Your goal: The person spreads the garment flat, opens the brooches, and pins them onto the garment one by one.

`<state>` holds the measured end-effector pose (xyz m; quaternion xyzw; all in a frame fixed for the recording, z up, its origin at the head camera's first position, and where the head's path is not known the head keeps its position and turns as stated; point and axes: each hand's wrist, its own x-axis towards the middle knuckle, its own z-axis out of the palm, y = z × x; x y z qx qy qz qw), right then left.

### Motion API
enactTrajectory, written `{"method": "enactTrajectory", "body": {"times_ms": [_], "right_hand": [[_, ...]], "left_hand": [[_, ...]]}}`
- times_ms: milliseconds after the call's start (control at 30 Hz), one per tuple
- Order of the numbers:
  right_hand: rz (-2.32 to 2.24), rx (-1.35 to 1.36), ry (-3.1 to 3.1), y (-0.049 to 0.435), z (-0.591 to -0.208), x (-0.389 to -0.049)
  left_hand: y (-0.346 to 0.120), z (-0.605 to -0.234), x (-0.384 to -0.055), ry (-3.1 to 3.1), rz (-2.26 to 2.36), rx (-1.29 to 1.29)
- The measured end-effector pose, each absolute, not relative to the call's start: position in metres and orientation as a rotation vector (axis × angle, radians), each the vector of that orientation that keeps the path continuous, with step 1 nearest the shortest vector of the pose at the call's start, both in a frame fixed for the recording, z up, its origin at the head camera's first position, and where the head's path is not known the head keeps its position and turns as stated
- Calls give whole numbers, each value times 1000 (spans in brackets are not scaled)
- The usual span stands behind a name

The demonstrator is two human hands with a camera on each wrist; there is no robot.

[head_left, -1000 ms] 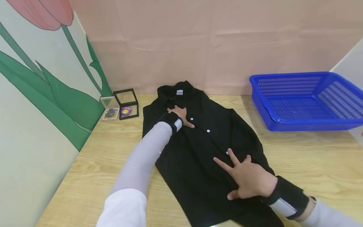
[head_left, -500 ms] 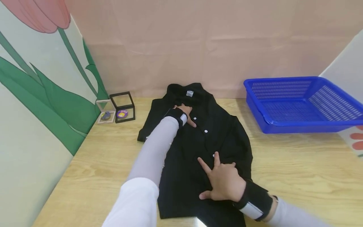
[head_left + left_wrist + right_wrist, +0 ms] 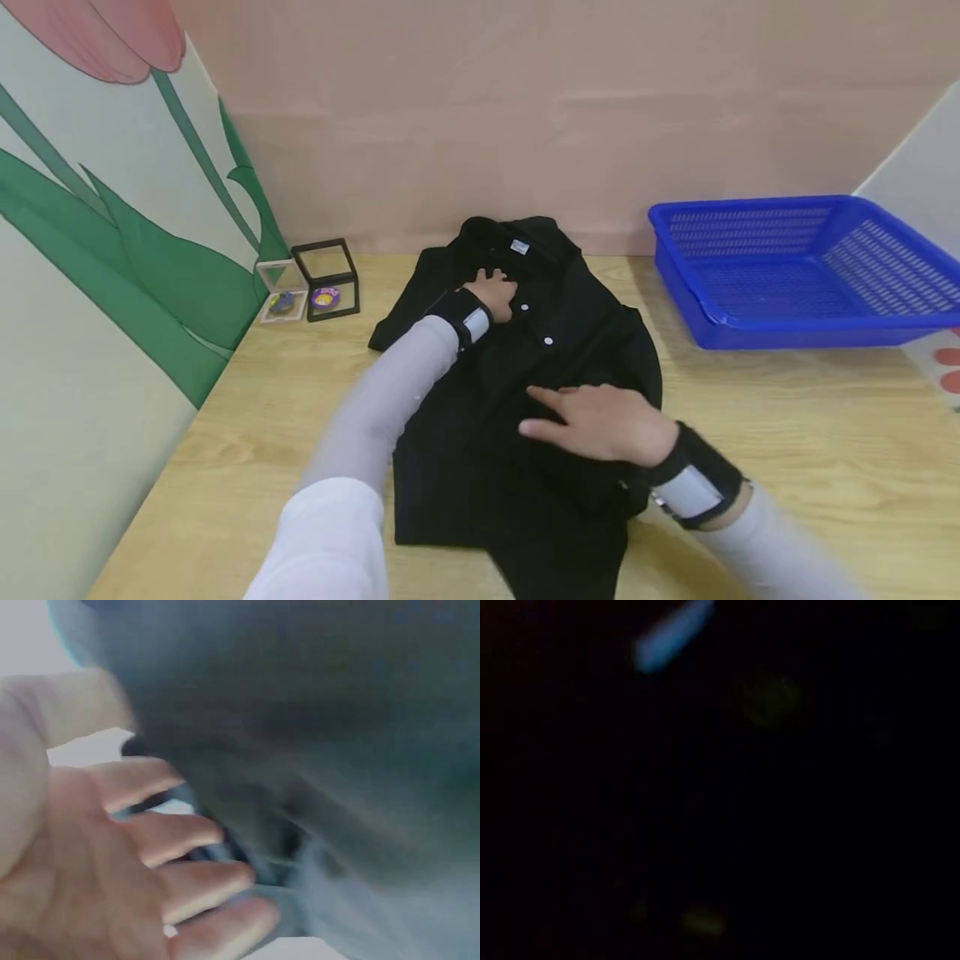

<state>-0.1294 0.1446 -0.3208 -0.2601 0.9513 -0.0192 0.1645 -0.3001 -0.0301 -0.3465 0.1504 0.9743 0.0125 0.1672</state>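
Head view: a black shirt point(image 3: 457, 475) is spread on the surface point(image 3: 240, 467) and touched by the left hand point(image 3: 492, 293); the right hand point(image 3: 611, 421) is held over it, both grips released. Left wrist: loose fingers point(image 3: 206, 891) are seen. Right wrist: detail is lost.

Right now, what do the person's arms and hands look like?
The left hand and right hand are bare. Behind each comes a wide black wristband with a pale patch, then a pale grey fabric sleeve. On the left, a white sleeve shows above that.

Blue basket point(image 3: 810, 334) right; black case point(image 3: 333, 279) beside pale case point(image 3: 287, 291), lids raised.
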Motion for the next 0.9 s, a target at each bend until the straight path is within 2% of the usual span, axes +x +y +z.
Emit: {"method": "enactTrajectory", "body": {"times_ms": [133, 333, 500, 800, 900], "right_hand": [[-180, -943, 2728, 192, -312, -160], [-185, -749, 2496, 225, -339, -169], [-159, -701, 2538, 213, -358, -162], [58, -564, 2668, 172, -364, -144], [93, -584, 2682, 164, -362, -141]], "left_hand": [[-28, -327, -264, 2735, 153, 484], [-21, -327, -241, 2611, 185, 406], [-25, -330, -253, 2662, 92, 328], [-42, -351, -298, 2645, 74, 253], [-52, -357, -305, 2639, 120, 303]]}}
